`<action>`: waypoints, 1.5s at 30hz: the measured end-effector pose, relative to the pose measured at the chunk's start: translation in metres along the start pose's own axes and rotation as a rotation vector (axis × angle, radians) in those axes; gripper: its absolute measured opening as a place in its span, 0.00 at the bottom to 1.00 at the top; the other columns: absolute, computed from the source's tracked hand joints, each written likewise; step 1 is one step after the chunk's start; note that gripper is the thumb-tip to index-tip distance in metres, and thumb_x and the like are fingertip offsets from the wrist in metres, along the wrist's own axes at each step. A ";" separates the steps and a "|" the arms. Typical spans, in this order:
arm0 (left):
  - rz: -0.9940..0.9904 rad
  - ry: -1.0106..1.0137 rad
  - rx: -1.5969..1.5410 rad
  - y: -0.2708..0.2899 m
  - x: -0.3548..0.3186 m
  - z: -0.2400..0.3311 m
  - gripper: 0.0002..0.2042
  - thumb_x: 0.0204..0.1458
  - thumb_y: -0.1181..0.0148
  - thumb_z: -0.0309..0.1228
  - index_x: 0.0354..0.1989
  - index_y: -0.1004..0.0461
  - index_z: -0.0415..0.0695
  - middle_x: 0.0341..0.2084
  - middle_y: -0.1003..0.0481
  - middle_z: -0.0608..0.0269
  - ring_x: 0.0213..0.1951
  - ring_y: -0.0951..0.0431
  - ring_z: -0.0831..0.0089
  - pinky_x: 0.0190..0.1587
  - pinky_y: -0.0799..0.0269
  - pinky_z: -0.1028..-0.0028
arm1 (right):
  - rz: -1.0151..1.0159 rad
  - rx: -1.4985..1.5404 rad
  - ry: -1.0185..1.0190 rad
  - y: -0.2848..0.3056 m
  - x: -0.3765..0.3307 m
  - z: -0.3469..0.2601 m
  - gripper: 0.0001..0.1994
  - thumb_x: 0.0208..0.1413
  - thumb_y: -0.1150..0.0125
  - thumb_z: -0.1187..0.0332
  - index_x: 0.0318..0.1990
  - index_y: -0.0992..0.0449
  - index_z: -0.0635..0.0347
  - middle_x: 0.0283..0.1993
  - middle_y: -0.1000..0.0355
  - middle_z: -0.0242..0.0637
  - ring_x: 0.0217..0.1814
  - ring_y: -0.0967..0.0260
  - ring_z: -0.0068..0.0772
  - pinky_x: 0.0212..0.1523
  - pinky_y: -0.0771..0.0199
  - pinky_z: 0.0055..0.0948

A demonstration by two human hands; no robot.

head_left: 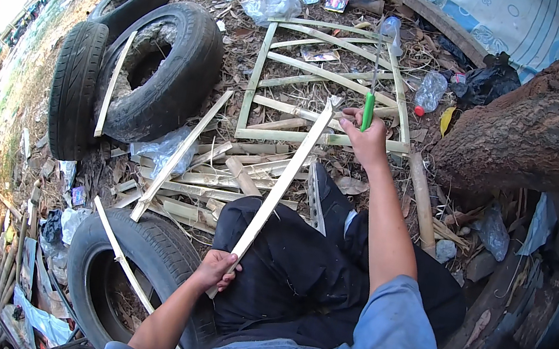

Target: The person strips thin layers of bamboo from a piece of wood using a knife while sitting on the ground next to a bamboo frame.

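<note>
Head view. Wooden strip (279,193): long axis slanting lower left to upper right, far end pointing away from the person; lies between the hands. Left hand (217,270): wrapped around its near end. Right hand (366,136): forearm extended, closed on a green-handled knife (368,112) beside the far end, blade pointing away.

Around me, dirt ground (237,56) strewn with dry leaves (351,185) carries old tyres (200,50), a slatted bamboo frame (253,81), a heap of split bamboo (219,181), a red-capped clear bottle (430,90) and crumpled plastic bags (272,8)
</note>
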State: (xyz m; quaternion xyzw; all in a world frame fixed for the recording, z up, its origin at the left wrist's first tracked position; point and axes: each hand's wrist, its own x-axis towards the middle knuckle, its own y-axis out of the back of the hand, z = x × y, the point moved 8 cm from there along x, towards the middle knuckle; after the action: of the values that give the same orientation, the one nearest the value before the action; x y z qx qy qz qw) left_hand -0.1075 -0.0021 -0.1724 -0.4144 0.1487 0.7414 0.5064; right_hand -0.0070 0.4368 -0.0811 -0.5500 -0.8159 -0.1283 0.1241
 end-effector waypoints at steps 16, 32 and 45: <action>0.034 -0.019 -0.041 0.002 0.002 -0.007 0.20 0.63 0.51 0.45 0.31 0.28 0.37 0.08 0.38 0.68 0.07 0.41 0.80 0.10 0.41 0.77 | -0.019 -0.016 -0.263 0.036 -0.057 -0.021 0.16 0.46 0.35 0.79 0.21 0.41 0.58 0.22 0.33 0.29 0.27 0.36 0.18 0.31 0.33 0.24; 0.034 -0.047 -0.031 -0.015 -0.002 0.007 0.21 0.62 0.49 0.45 0.28 0.28 0.38 0.09 0.38 0.69 0.07 0.40 0.81 0.10 0.41 0.78 | -0.264 -0.675 -0.280 0.105 -0.139 -0.107 0.20 0.56 0.39 0.56 0.25 0.31 0.68 0.24 0.35 0.47 0.27 0.37 0.52 0.31 0.38 0.43; 0.069 -0.061 -0.022 -0.014 -0.004 0.008 0.19 0.61 0.47 0.42 0.27 0.27 0.37 0.09 0.35 0.69 0.08 0.38 0.82 0.10 0.41 0.78 | -0.786 -0.728 0.073 -0.090 -0.194 -0.068 0.26 0.56 0.45 0.45 0.21 0.28 0.60 0.19 0.29 0.46 0.24 0.27 0.51 0.25 0.28 0.45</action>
State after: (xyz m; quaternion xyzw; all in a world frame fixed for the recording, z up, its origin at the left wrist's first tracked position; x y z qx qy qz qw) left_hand -0.0982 0.0069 -0.1616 -0.3919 0.1393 0.7722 0.4804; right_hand -0.0157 0.2128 -0.0904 -0.2056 -0.8583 -0.4585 -0.1038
